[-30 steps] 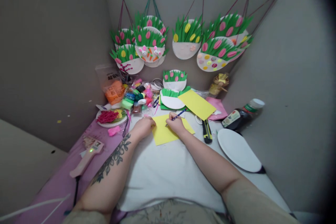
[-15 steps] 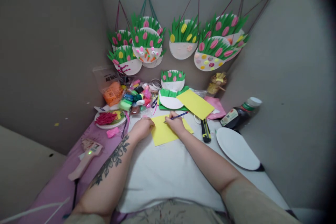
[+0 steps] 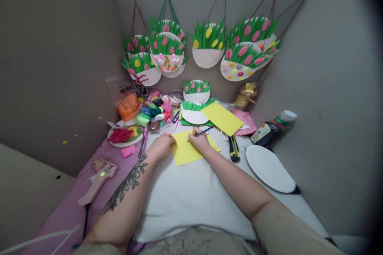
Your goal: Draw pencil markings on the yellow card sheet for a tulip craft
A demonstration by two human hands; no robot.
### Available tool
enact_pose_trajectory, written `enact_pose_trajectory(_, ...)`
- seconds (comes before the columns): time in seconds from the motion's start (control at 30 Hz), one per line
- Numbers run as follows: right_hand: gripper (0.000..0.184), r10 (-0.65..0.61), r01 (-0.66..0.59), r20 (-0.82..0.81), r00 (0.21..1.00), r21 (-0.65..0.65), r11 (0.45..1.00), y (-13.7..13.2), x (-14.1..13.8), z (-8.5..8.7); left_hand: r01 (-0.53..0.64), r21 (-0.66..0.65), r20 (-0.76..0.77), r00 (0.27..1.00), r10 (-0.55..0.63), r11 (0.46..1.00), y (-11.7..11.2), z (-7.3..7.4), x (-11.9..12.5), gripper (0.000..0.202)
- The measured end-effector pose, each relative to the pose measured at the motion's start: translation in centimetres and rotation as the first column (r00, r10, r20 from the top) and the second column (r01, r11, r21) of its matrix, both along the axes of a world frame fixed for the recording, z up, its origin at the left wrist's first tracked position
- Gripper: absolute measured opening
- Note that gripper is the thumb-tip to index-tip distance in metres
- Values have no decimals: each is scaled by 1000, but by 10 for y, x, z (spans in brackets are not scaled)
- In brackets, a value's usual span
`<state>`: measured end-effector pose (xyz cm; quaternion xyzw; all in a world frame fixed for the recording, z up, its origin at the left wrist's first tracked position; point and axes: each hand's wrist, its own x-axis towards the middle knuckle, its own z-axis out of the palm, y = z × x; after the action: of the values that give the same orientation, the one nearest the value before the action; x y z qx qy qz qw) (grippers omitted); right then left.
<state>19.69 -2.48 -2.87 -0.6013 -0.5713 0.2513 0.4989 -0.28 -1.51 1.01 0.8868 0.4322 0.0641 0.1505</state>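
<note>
A yellow paper sheet (image 3: 187, 152) lies on the white cloth (image 3: 191, 195) in front of me. My right hand (image 3: 200, 142) is closed around a blue pencil (image 3: 204, 131) whose tip rests on the sheet. My left hand (image 3: 163, 144) presses on the sheet's left edge with its fingers curled. A second yellow sheet (image 3: 222, 117) lies just beyond, partly over a paper plate with green paper grass (image 3: 193, 113).
A yellow-black utility knife (image 3: 233, 148), an empty white plate (image 3: 269, 163) and a dark bottle (image 3: 272, 129) lie at the right. Left are a pile of colourful clay packs (image 3: 152, 110), a plate with red yarn (image 3: 123, 135) and a pink glue gun (image 3: 96, 181). Decorated plates (image 3: 206, 46) hang on the wall.
The pencil in my right hand has tilted slightly lower over the yellow sheet; the hands otherwise stay in place.
</note>
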Motion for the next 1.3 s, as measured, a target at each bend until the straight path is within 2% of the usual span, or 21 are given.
enact_pose_trajectory(0.97,19,83,-83,2,997,20,996,-4,-1,0,-12,4,7,1000,12,1000,-2,0,0,25)
enact_pose_trajectory(1.2,23,28,-28,-7,1000,33,999,3,1,4,-10,6,8,1000,10,1000,-2,0,-1,25)
enact_pose_trajectory(1.3,25,45,-45,9,999,26,999,5,-1,6,-4,10,6,1000,4,1000,-1,0,-1,25)
